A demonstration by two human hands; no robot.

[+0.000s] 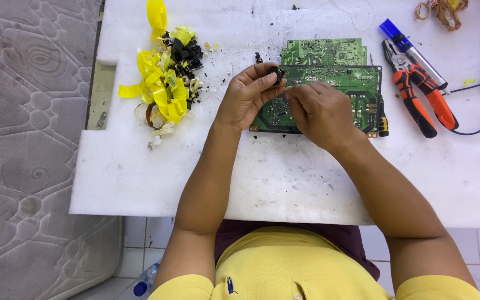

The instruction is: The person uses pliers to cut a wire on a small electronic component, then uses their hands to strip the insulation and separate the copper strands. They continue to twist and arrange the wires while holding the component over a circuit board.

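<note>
Head view: above the green rectangular circuit board (329, 83), the left hand (245, 97) pinches a small black plastic component (276, 75); the right hand (320, 111), fingertips pressed together, picks at it.

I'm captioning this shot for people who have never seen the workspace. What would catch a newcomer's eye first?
First, the two hands at the centre: the left hand pinches a small black component while the right hand works at it, both over green circuit boards on a white foam pad. To the left lies a bright pile of yellow tape scraps, and to the right sit orange-handled pliers.
</note>
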